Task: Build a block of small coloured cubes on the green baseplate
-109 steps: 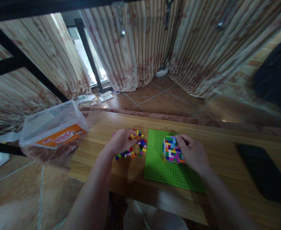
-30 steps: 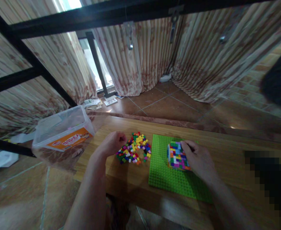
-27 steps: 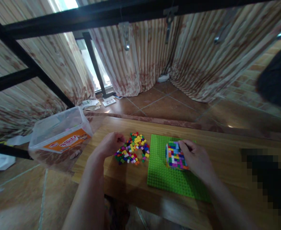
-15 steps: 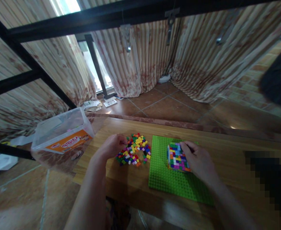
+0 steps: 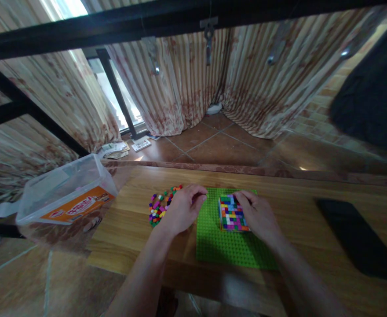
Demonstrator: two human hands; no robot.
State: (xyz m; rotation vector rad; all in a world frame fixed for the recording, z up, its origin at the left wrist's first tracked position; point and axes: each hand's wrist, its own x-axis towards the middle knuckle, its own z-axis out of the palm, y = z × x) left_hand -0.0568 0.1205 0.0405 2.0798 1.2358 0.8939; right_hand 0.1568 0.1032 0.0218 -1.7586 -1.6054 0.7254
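My left hand [image 5: 184,210] hovers over the left edge of the green baseplate [image 5: 209,246], thumb and fingertips pinched together. Whatever is between them is too small to make out. Partly behind this hand lies a pile of loose toy bricks [image 5: 156,210] in many colours. A rectangular block built of multicoloured bricks [image 5: 232,216] stands on the baseplate, its top a patchwork of small pieces. My right hand [image 5: 258,215] is closed around the block's right side, thumb and fingers at its far right corner. That hand hides the block's right edge.
A black flat object [image 5: 355,237] lies on the wooden table [image 5: 127,237] at the right. Left of the table stands a clear plastic bin [image 5: 61,185] with an orange label. Papers [image 5: 114,149] lie on the floor, and a black metal bar [image 5: 180,20] crosses the top.
My left hand has moved right from the loose bricks to the baseplate's edge, fingers pinched. My right hand stays at the brick block. The camera view has turned slightly right.
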